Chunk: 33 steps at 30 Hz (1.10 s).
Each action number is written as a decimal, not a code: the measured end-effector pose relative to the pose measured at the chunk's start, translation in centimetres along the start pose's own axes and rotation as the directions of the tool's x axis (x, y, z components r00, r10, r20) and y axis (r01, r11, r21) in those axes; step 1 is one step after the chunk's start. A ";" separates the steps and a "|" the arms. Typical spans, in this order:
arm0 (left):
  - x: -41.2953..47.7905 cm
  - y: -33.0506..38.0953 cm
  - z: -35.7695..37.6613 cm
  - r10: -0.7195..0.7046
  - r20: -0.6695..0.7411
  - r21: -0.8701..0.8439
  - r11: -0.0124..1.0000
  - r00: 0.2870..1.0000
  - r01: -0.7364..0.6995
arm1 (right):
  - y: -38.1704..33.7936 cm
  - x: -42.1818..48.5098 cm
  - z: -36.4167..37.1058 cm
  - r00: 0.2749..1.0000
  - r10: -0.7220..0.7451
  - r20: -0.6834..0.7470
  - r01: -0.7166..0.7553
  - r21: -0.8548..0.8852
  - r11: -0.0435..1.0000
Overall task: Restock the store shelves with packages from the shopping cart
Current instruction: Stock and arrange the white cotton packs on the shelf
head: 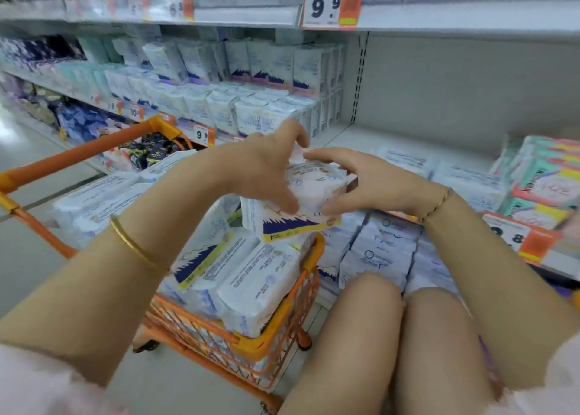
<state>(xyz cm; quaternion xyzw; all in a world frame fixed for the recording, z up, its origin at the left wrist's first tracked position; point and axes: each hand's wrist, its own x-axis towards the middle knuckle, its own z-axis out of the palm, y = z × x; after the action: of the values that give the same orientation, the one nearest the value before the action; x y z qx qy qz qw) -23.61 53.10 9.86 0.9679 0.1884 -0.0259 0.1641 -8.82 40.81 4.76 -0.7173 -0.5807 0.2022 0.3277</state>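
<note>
A stack of white packages (309,201) with a dark blue mountain print is held above the orange shopping cart (251,345). My left hand (266,169) grips its left side and my right hand (361,182) grips its right side. The cart below is piled with more of the same white packages (251,282). Right behind my hands, the shelf (351,138) has a bare stretch, with a few flat white packs (405,160) lying on it.
Rows of similar white packs (273,69) fill the shelf to the left. Colourful pink and green packs (546,176) sit at the right, above a price tag (514,235). Blue-white packs (383,248) lie on the low shelf by my knees. A large 9.9 tag (329,4) hangs above.
</note>
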 end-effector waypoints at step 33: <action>30.9 6.8 11.0 -0.042 -0.012 -0.614 0.789 0.999 0.026 | 21.6 5.4 -12.2 0.716 0.542 -0.441 -0.685 -0.292 0.667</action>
<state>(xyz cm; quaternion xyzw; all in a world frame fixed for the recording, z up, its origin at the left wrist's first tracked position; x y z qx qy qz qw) 7.74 54.59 -1.88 0.8591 0.2061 0.0460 0.4662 15.81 40.72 -1.40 -0.9486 -0.2699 0.0487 0.1583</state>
